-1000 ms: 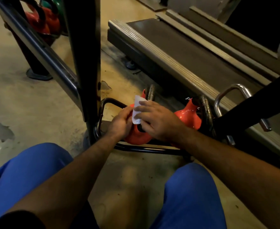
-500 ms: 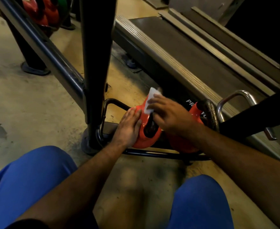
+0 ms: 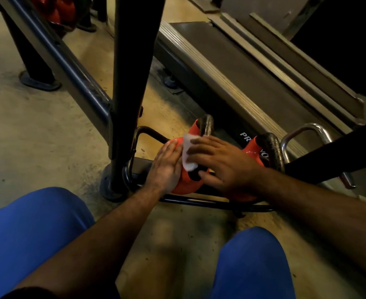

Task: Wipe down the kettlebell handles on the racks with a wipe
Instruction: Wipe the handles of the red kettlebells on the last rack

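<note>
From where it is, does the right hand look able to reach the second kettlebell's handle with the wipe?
Probably yes: the right hand, holding the wipe, sits just beside that handle, and nothing lies between them.

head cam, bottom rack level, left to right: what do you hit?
Black upright post → left hand → white wipe → right hand → second orange kettlebell → its dark handle → chrome handle.
</note>
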